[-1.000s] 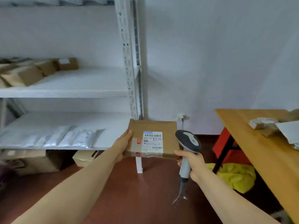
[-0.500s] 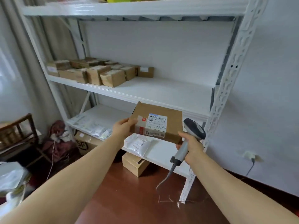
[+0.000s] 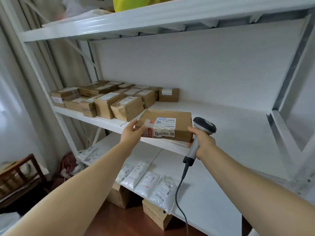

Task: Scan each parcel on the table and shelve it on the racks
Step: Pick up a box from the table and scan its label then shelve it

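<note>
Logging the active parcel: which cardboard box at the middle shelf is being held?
The flat box at the shelf edge, apart from the cluster at left: left hand at one end, right hand, gripping the scanner, at the other.

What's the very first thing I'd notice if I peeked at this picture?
Your eye lands on the brown parcel with a white label, held at the front edge of the middle shelf: the left hand holds its left end, and the right hand, gripping a grey scanner, touches its right end. Next you'd spot the crowd of cardboard boxes further left on that shelf, and the white bags lying on the shelf below.
</note>
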`<state>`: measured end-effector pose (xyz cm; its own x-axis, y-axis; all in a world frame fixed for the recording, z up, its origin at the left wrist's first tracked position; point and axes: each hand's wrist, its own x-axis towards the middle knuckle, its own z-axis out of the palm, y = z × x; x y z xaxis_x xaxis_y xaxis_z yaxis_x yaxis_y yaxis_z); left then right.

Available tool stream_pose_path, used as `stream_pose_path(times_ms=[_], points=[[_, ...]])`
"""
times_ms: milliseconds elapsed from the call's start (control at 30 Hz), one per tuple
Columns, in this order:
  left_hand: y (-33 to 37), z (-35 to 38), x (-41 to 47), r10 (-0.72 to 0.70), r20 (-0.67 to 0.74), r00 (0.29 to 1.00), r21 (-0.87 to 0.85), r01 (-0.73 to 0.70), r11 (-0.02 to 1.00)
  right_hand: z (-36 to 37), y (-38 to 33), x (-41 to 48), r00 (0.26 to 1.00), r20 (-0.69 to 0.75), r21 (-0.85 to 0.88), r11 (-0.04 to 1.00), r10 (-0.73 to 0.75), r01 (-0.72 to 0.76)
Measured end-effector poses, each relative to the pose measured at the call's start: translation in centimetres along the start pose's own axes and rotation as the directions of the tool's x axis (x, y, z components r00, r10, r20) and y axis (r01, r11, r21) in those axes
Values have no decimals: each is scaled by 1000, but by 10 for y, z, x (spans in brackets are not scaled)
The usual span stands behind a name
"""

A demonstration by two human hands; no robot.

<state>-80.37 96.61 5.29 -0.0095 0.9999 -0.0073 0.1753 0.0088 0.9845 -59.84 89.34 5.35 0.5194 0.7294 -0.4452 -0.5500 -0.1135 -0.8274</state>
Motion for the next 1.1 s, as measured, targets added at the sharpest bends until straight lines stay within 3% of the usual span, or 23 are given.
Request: stream_pose_path(times_ms=[67, 133, 233, 333, 400, 567, 667, 833, 1100], points=[[-4, 5, 27, 80, 34, 996, 185, -85, 979, 17, -4, 25, 1000, -22, -17, 1000, 9, -9], [-5, 12, 55, 218, 47, 975, 407, -218, 887, 33, -8, 51, 999, -50, -6, 1000, 18, -19], [-6, 28, 95, 341, 198, 919, 661, -382, 646, 55, -14, 87, 995, -99, 27, 999, 24, -22], [-7, 49, 137, 415, 322, 851, 767, -491, 413, 79, -17, 123, 989, -148, 12, 1000, -16, 18], [-8, 64, 170, 445, 393, 804, 763, -556, 330, 97, -21, 148, 982, -180, -19, 998, -59, 57], [-9, 92, 247, 357, 614, 704, 661, -705, 255, 143, -27, 207, 975, -212, -112, 993, -63, 40], [-10, 103, 281, 294, 698, 653, 596, -757, 266, 165, -30, 232, 979, -203, -114, 993, -4, -19], [-16, 116, 329, 219, 747, 627, 587, -778, 224, 185, -35, 256, 977, -204, 11, 998, 55, -54], [-16, 140, 364, 117, 807, 579, 577, -815, 54, 182, -32, 279, 973, -202, -51, 991, 110, -123]])
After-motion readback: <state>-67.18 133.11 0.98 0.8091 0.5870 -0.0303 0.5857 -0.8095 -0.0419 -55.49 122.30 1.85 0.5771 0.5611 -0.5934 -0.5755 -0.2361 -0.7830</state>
